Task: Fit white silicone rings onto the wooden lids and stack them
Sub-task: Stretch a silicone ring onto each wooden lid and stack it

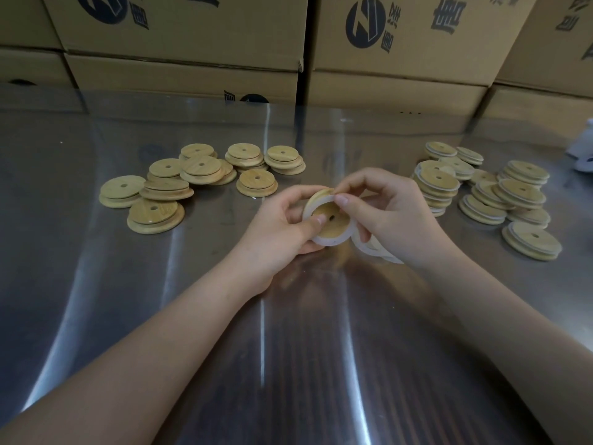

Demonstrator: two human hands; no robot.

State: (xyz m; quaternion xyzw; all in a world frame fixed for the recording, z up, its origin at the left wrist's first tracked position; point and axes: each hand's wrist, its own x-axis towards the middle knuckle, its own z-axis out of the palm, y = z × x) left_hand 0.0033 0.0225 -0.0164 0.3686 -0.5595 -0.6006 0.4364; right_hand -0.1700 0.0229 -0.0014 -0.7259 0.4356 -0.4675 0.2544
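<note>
Item under work: one round wooden lid (pixel 333 221) with a small centre hole, held clear of the steel bench (pixel 224 316) above its middle, with its face tilted towards me. A white silicone ring (pixel 324 241) lies round the lid's lower and left rim. At the top it is not yet seated, as far as I can judge.

Left hand (pixel 279 231): the fingers are curled behind the lid and the thumb is pressed on the face beside the hole. Right hand (pixel 388 213): thumb and forefinger pinch the ring at the lid's upper edge, while the lower fingers are closed on spare white rings (pixel 375 250) that hang below the palm.

Handling, in my judgement: the lid is light, stiff and smooth. It is best gripped across face and back, as it is now, which leaves the rim free. The ring is soft, stretchy and probably tacky. It should be pinched at one spot and walked round the rim, or it may twist or spring off.

Outward: bare wooden lids (pixel 167 184) lie in loose overlapping piles towards the far left of the bench. Ringed lids (pixel 513 200), white edges showing, stand in short leaning stacks towards the far right. A white object (pixel 582 149) at the right edge is cut off and I cannot identify it.

Markings: brown cardboard cartons (pixel 401 59) behind the far edge carry a dark round logo and large dark characters. These appear inverted to me and I cannot read them. No writing is visible on the lid or ring.
</note>
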